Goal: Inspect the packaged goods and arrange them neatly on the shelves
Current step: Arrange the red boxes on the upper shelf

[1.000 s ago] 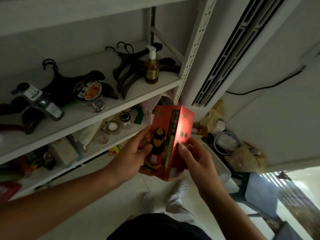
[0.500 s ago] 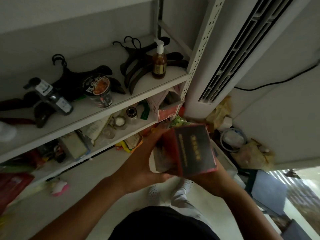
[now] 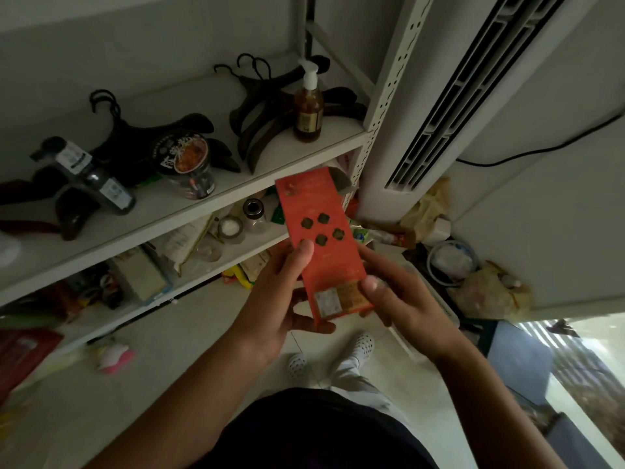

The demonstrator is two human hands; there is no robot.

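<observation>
A tall red box (image 3: 321,231) with small dark medallions and a label patch near its lower end is held upright in front of the white shelf unit (image 3: 236,184). My left hand (image 3: 280,292) grips its lower left side, thumb on the face and fingers curled under the bottom. My right hand (image 3: 395,299) pinches its lower right edge, thumb by the label. On the upper shelf stand a brown pump bottle (image 3: 307,113), a jar with an orange label (image 3: 189,164) and a dark bottle lying on its side (image 3: 88,174).
Black hangers (image 3: 257,106) lie at the back of the upper shelf. The lower shelf holds small jars (image 3: 252,211), a boxed item (image 3: 142,272) and packets. A white standing air conditioner (image 3: 439,96) is right of the shelf post, with bags and clutter (image 3: 473,265) on the floor.
The box has been turned in both hands: first its front picture faced me, then a dark side, now a plain red face with medallions. It stands upright again.
</observation>
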